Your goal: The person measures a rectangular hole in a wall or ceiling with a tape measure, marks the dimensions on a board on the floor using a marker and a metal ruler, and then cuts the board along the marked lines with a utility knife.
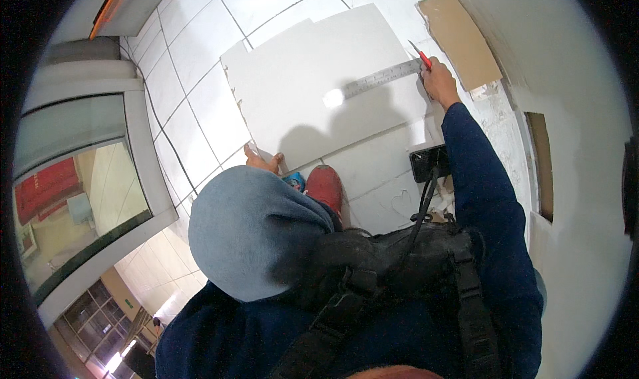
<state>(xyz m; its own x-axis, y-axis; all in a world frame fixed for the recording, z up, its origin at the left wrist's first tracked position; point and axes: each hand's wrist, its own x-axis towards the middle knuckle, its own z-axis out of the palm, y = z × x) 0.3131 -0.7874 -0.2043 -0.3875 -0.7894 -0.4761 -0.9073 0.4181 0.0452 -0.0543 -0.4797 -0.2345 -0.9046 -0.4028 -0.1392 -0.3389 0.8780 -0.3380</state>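
A large pale flat board (299,93) with a notched far-left edge lies on the tiled floor. My left hand (265,161) is at its near-left corner, thumb and a finger spread apart against the edge; my bent knee hides part of this hand. Past the board's right edge, my right hand (439,83) is closed on a red-handled pointed tool (425,59), its thin tip directed away from me. A steel ruler (379,79) lies across the board, its right end at that same hand. Whether the fingers also grip the ruler, I cannot tell.
A brown board piece (459,43) lies by the right wall. Near my right forearm is a black phone-like device (429,163) with a cord. My red shoe (324,187) is close to the board's near edge, beside a small blue object (293,181). A framed glass panel (83,179) stands left.
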